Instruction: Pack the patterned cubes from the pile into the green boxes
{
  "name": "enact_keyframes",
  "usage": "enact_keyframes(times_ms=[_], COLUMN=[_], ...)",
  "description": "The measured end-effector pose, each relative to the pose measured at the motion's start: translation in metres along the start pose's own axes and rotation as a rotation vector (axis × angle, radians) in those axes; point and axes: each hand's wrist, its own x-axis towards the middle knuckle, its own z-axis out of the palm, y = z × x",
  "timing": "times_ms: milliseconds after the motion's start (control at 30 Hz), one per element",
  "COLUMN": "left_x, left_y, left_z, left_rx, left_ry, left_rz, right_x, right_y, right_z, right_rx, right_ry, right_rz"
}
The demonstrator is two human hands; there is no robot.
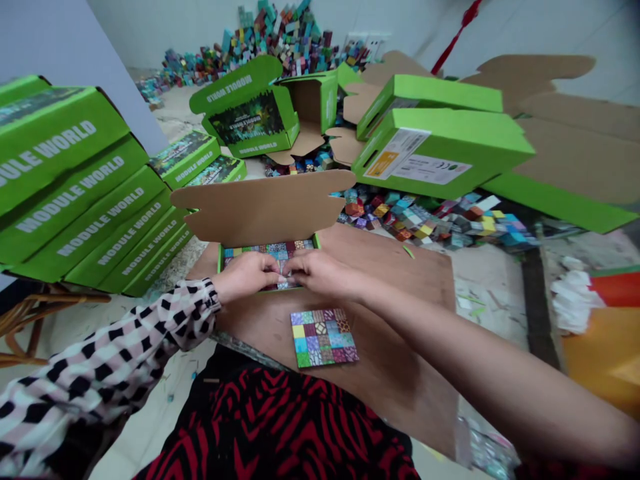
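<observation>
Mid-frame on desk (400, 273): open box (220, 259), packed with cubes (279, 247) | Over cubes: left hand (249, 273) and right hand (323, 272), fingertips drawn narrow; whether gripping anything, unclear | Judged light, dry, hard cubes, apt to slide loose; stiff card walls (317, 241), bendy lid (265, 210) | Lift by both side walls, not lid

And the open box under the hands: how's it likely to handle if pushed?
The open box is probably fairly heavy for its size: patterned pieces are packed inside. It likely slides rather than tips, sitting low on the brown board. Its raised flap looks stiff, standing without sagging, but may swing.
</observation>
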Motion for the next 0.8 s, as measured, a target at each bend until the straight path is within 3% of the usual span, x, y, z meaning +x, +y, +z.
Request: enact_keyframes(times_ms=[233,433,600,700,800], left_x=[0.002,-0.001,-0.003,-0.003,0.0], left_y=[0.0,0.004,0.009,0.01,0.007], left_z=[-0.006,-0.004,0.0,-0.001,0.001], left_rx=[0.057,0.064,0.134,0.149,0.149], left_ry=[-0.07,-0.076,0.004,0.014,0.008], left_rz=[0.025,-0.006,-0.042,-0.044,-0.047], right_x=[0.004,0.014,0.003,-0.011,-0.019], right_y=[-0.004,-0.011,-0.015,-0.015,-0.015], right_z=[0.004,0.008,-0.018,-0.036,-0.034], right_rx=[0.033,0.049,0.039,-0.145,-0.437], right_ry=[-0.06,-0.014,0.1,0.162,0.059], right_rz=[0.083,0.279,0.242,0.182,0.137])
